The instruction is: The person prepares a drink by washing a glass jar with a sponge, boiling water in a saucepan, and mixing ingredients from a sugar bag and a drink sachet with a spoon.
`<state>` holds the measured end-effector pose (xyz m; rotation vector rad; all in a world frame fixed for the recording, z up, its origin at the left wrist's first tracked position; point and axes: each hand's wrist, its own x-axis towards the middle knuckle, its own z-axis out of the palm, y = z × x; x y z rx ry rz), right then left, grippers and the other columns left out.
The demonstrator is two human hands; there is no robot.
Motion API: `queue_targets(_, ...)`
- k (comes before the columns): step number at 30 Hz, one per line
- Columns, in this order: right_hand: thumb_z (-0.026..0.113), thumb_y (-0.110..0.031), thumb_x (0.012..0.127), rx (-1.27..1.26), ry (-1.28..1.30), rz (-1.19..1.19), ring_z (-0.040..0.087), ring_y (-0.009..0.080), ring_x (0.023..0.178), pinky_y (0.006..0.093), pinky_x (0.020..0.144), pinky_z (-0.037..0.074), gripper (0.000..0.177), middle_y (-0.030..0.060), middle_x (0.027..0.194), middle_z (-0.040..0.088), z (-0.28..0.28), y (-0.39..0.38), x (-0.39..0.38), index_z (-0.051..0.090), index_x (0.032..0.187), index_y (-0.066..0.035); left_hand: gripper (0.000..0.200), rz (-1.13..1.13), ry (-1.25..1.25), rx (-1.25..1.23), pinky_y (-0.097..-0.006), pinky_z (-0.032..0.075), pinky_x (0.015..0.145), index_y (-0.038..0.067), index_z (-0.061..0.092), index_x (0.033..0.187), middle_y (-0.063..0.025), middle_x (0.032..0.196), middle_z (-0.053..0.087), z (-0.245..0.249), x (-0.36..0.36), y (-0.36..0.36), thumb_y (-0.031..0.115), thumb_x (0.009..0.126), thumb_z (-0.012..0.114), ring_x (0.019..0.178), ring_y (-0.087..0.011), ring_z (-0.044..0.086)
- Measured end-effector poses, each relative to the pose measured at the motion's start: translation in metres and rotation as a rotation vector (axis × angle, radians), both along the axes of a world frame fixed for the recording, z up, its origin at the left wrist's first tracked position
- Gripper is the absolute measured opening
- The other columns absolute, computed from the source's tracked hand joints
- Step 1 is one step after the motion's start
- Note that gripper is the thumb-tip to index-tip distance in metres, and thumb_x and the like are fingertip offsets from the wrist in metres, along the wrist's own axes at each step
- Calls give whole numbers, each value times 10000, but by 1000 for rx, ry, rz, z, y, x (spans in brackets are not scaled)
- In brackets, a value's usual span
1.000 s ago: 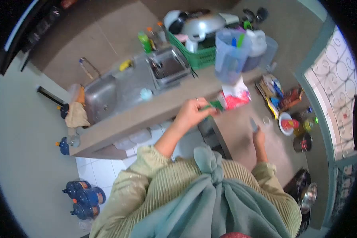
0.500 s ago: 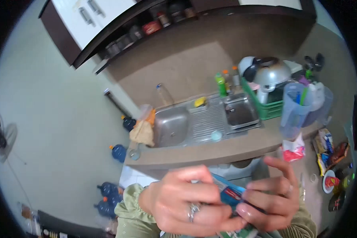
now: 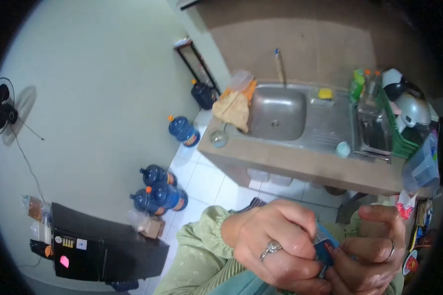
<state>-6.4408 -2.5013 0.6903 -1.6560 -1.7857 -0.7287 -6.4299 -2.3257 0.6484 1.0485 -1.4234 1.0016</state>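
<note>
Both of my hands are together low in the view, gripping a small blue packet (image 3: 322,237) with printing on it. My left hand (image 3: 280,241), with a jewelled ring, is closed around the packet's left side. My right hand (image 3: 371,246), with a thin ring band, pinches its right side; the thumb or a finger stands raised at the top. Only a strip of the packet shows between the hands, the rest being hidden by fingers.
Ahead is a steel sink (image 3: 280,110) in a brown counter (image 3: 280,156), with a yellow sponge (image 3: 325,93), a beige cloth (image 3: 232,109) and a green dish basket (image 3: 403,147). Blue water jugs (image 3: 170,195) stand on the floor beside a black fridge (image 3: 128,255).
My view has swung left and down, so the sink sits farther right and the fridge has come into sight. Both hands still hold the packet, now lower and farther right in view.
</note>
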Motion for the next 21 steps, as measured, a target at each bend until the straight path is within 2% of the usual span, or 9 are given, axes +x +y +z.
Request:
queue_targets(6,540,-191,432,164,100,143,533,166,644,518,745,542,254,45,628,498,-49,92,40,525,641,-49,120,4,223,-90,-215,385,418,-11,632,613,-88,618,577,-44,12,75,-46,707,568,506,-126,513)
queue_targets(10,376,-176,344,-26,276,275,515,151,587,520,759,541,308,36,592,472,-55,133,76,507,593,-51,89,67,270,-134,-221,394,410,-21,663,674,-97,638,581,-68,27,112,-49,707,585,497,-134,513)
queue_targets(12,580,-130,674,125,176,314,476,104,564,460,720,538,92,-11,597,486,-70,161,88,517,609,-115,59,116,334,-55,-240,392,441,25,673,750,-59,704,575,-73,25,141,7,714,631,544,-142,509)
queue_targets(13,580,-130,674,118,181,324,476,104,564,460,720,538,92,-11,597,486,-70,174,93,517,609,-115,108,146,383,30,-259,390,472,72,684,827,-20,771,569,-74,26,155,64,720,676,591,-149,505)
queue_targets(14,435,-129,515,120,261,384,488,123,559,493,751,535,123,9,589,472,-70,187,98,514,596,-82,108,161,386,20,-259,390,472,72,684,827,-20,771,569,-75,28,166,64,720,676,591,-149,505)
queue_targets(15,290,-128,357,121,338,447,501,142,554,525,781,532,327,29,580,458,-70,199,105,512,584,-50,93,172,394,19,-263,397,475,58,684,827,-36,775,570,-75,33,176,61,737,663,583,-154,501)
queue_targets(19,464,-75,409,46,369,619,496,130,564,542,812,502,222,25,566,449,-75,241,147,549,612,-47,95,228,387,1,-269,397,473,23,681,833,-60,778,581,-78,57,208,71,794,609,573,-162,497)
queue_targets(20,523,-99,532,114,287,651,453,112,548,482,738,534,57,1,563,439,-80,255,158,505,583,-82,95,251,386,-4,-269,397,473,23,681,833,-60,778,581,-76,65,216,71,794,609,573,-162,497)
queue_targets(21,582,-123,656,189,200,676,410,93,532,422,664,565,158,-24,560,429,-82,267,172,461,555,-116,103,239,381,43,-245,404,481,22,689,795,-70,750,597,-71,77,226,68,806,597,576,-151,505)
